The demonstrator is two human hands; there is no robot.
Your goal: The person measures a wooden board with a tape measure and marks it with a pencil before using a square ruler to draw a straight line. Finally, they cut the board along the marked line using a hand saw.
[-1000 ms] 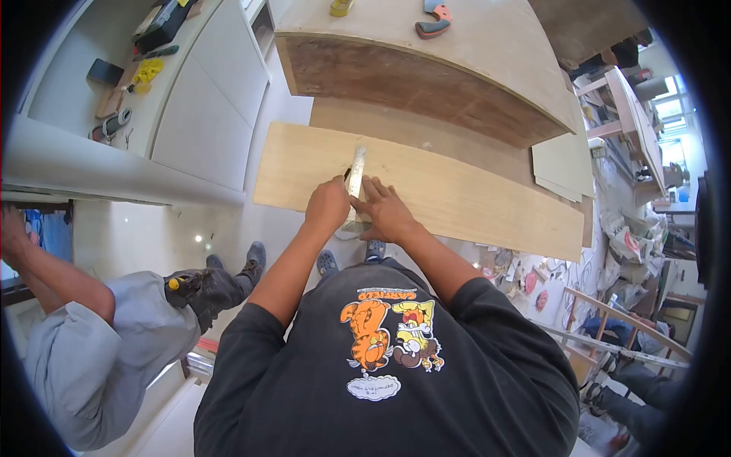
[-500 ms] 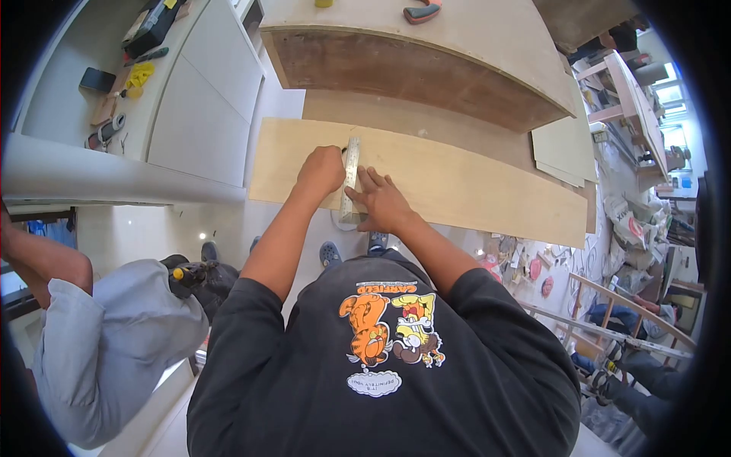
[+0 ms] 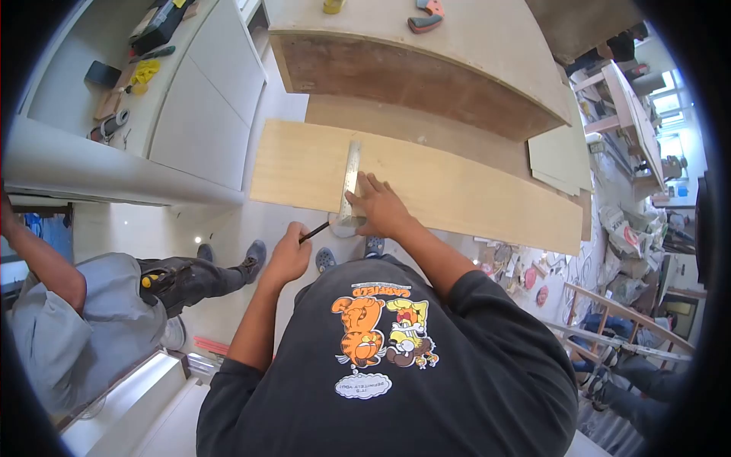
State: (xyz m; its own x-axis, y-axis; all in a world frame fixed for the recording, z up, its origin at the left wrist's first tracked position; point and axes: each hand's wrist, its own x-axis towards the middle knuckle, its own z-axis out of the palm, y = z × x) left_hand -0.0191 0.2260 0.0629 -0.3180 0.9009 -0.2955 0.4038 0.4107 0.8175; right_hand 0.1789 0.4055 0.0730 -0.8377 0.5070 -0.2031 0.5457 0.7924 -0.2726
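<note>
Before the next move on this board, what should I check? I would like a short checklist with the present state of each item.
1. Right hand presses the steel ruler flat: ok.
2. Ruler lies across the plywood board, far edge to near edge: ok.
3. Left hand grips the pencil: ok.
4. Pencil tip on the board: not ok, it is off the near edge.
5. Line visible along the ruler: cannot tell.
6. Board firmly supported underneath: cannot tell.
</note>
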